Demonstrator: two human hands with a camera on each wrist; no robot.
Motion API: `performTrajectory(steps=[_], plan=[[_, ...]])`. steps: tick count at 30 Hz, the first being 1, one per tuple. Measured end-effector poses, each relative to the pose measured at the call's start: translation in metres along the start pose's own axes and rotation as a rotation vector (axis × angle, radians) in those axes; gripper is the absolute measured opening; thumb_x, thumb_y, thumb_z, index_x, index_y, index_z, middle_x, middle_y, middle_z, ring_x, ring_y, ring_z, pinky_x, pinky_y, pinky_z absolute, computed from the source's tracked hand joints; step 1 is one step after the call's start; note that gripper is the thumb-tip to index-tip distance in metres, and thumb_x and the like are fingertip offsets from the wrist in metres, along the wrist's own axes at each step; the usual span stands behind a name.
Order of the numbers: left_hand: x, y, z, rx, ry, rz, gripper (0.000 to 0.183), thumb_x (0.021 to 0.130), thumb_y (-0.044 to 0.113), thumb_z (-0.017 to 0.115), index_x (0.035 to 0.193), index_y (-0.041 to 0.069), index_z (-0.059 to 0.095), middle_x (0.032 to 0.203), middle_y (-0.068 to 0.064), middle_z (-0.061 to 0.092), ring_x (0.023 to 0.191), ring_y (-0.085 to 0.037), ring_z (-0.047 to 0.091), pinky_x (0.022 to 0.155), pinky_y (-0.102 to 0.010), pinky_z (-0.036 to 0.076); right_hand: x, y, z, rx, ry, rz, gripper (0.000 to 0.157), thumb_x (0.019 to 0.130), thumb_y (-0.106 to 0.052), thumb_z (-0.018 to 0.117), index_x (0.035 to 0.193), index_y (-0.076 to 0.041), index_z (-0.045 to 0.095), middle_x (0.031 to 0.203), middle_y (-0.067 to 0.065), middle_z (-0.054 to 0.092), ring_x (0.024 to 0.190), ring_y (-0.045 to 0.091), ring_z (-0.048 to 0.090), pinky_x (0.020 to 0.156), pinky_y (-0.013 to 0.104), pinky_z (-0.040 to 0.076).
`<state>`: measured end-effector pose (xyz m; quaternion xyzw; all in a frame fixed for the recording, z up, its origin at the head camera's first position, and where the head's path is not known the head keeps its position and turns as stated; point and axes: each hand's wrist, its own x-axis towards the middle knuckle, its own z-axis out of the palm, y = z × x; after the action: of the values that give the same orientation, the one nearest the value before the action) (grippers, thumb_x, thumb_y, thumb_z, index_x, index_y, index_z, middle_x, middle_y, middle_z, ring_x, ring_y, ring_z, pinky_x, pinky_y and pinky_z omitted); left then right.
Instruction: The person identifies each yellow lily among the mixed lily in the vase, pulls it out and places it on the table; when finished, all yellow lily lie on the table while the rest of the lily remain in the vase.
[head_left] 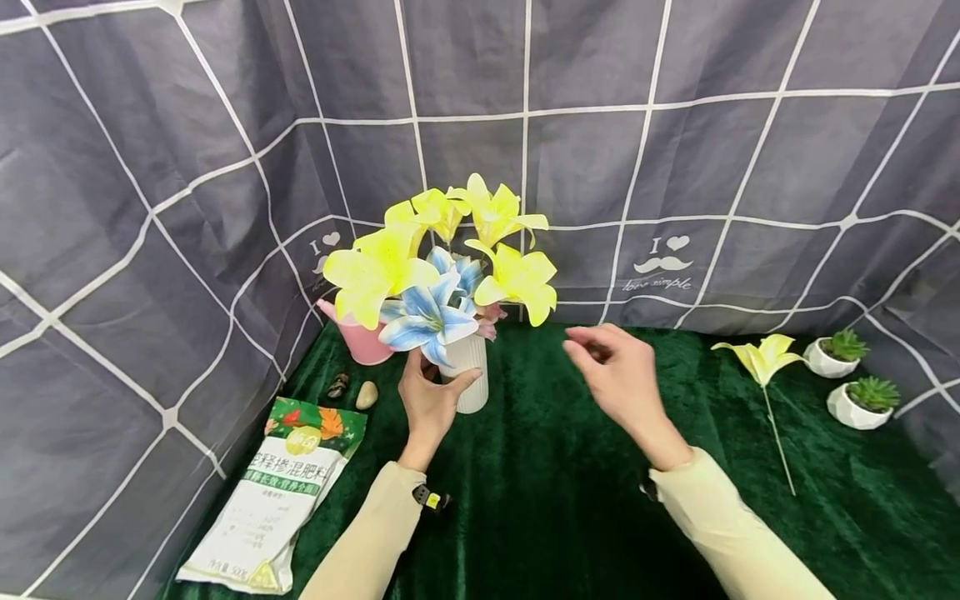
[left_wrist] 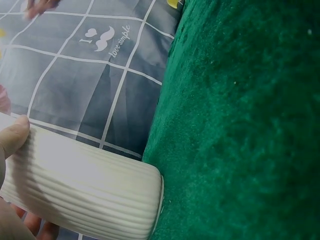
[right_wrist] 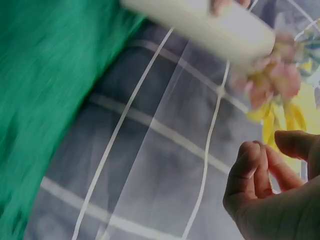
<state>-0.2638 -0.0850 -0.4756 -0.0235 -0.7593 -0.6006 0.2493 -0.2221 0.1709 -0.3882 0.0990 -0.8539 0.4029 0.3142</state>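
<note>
My left hand [head_left: 433, 400] grips the white ribbed vase [head_left: 472, 387], thumb across its front and fingers behind it. The left wrist view shows the vase [left_wrist: 95, 180] standing on green cloth. Yellow lilies [head_left: 517, 282], blue-and-white lilies [head_left: 431, 317] and pink blossoms [right_wrist: 275, 80] rise from the vase. To the right of the bouquet, my right hand [head_left: 618, 375] hovers in the air, apart from the flowers. In the right wrist view its fingers [right_wrist: 245, 172] are loosely bent with nothing between them and the thumb.
One yellow lily on a stem [head_left: 767, 362] lies at the right, near two potted succulents [head_left: 862, 404]. Left of the vase are a pink watering can [head_left: 365, 340], a pale pebble [head_left: 367, 395], a dark pebble [head_left: 338, 385] and a fertilizer bag [head_left: 273, 500]. A grey checked curtain hangs behind.
</note>
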Motion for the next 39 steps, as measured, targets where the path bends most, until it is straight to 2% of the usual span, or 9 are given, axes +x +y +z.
performTrajectory(steps=[2, 6, 12, 17, 22, 28, 33, 36, 39], plan=[[0.001, 0.001, 0.001, 0.002, 0.001, 0.009, 0.079, 0.069, 0.03, 0.094, 0.137, 0.022, 0.056, 0.126, -0.007, 0.066, 0.113, -0.031, 0.067, 0.095, -0.052, 0.056, 0.008, -0.01, 0.015, 0.043, -0.036, -0.005, 0.01, 0.088, -0.018, 0.078, 0.097, -0.014, 0.08, 0.086, 0.001, 0.074, 0.07, 0.001, 0.061, 0.065, 0.013, 0.046], [0.001, 0.0, 0.002, 0.0, 0.009, 0.021, 0.079, 0.068, 0.032, 0.095, 0.136, 0.023, 0.056, 0.124, -0.007, 0.067, 0.111, -0.03, 0.067, 0.094, -0.053, 0.057, 0.023, -0.023, 0.041, 0.167, -0.08, 0.031, 0.015, 0.092, -0.025, 0.075, 0.1, -0.013, 0.079, 0.088, 0.004, 0.074, 0.068, 0.013, 0.061, 0.063, 0.022, 0.047], [0.001, -0.002, 0.005, 0.01, 0.0, 0.033, 0.079, 0.068, 0.034, 0.094, 0.136, 0.024, 0.056, 0.124, -0.005, 0.067, 0.111, -0.028, 0.068, 0.092, -0.049, 0.058, 0.04, -0.034, 0.063, 0.361, -0.087, 0.142, 0.021, 0.094, -0.032, 0.072, 0.107, -0.015, 0.073, 0.093, 0.008, 0.075, 0.078, 0.017, 0.064, 0.069, 0.027, 0.05], [0.0, -0.002, 0.005, 0.032, 0.008, 0.029, 0.078, 0.068, 0.035, 0.094, 0.136, 0.023, 0.057, 0.124, -0.004, 0.067, 0.109, -0.024, 0.068, 0.091, -0.046, 0.059, 0.044, -0.04, 0.072, 0.478, -0.103, 0.189, 0.025, 0.095, -0.026, 0.071, 0.113, -0.01, 0.068, 0.099, 0.013, 0.072, 0.085, 0.014, 0.065, 0.08, 0.025, 0.055], [-0.002, -0.002, 0.004, 0.042, 0.003, 0.015, 0.078, 0.068, 0.036, 0.094, 0.135, 0.021, 0.057, 0.123, -0.005, 0.067, 0.111, -0.024, 0.067, 0.093, -0.047, 0.058, 0.044, -0.051, 0.07, 0.503, -0.139, 0.237, 0.024, 0.094, -0.014, 0.07, 0.116, -0.003, 0.067, 0.101, 0.021, 0.072, 0.083, 0.014, 0.064, 0.079, 0.023, 0.054], [-0.001, -0.003, 0.002, 0.041, -0.003, 0.029, 0.08, 0.068, 0.038, 0.094, 0.136, 0.023, 0.056, 0.126, -0.005, 0.066, 0.114, -0.026, 0.066, 0.094, -0.049, 0.058, 0.044, -0.071, 0.059, 0.501, -0.181, 0.238, 0.015, 0.094, -0.006, 0.068, 0.106, 0.003, 0.07, 0.096, 0.026, 0.073, 0.084, 0.022, 0.068, 0.079, 0.022, 0.055], [0.0, -0.005, 0.001, 0.052, 0.005, 0.039, 0.08, 0.068, 0.039, 0.094, 0.136, 0.022, 0.056, 0.125, -0.005, 0.066, 0.113, -0.026, 0.067, 0.093, -0.049, 0.058, 0.042, -0.072, 0.059, 0.517, -0.163, 0.237, 0.02, 0.093, -0.008, 0.07, 0.111, 0.001, 0.069, 0.099, 0.024, 0.073, 0.08, 0.01, 0.065, 0.079, 0.022, 0.054], [0.0, -0.005, 0.001, 0.058, 0.013, 0.047, 0.08, 0.068, 0.038, 0.094, 0.136, 0.021, 0.056, 0.125, -0.005, 0.067, 0.112, -0.025, 0.067, 0.093, -0.048, 0.058, 0.041, -0.064, 0.064, 0.523, -0.141, 0.269, 0.03, 0.092, -0.011, 0.073, 0.12, -0.001, 0.067, 0.108, 0.022, 0.071, 0.085, 0.002, 0.062, 0.084, 0.022, 0.054], [0.0, -0.004, 0.001, 0.058, 0.019, 0.06, 0.08, 0.069, 0.037, 0.094, 0.137, 0.02, 0.055, 0.126, -0.005, 0.067, 0.112, -0.025, 0.067, 0.093, -0.048, 0.058, 0.04, -0.054, 0.072, 0.504, -0.129, 0.288, 0.034, 0.091, -0.017, 0.075, 0.122, -0.007, 0.067, 0.11, 0.017, 0.071, 0.087, 0.002, 0.061, 0.085, 0.024, 0.053]])
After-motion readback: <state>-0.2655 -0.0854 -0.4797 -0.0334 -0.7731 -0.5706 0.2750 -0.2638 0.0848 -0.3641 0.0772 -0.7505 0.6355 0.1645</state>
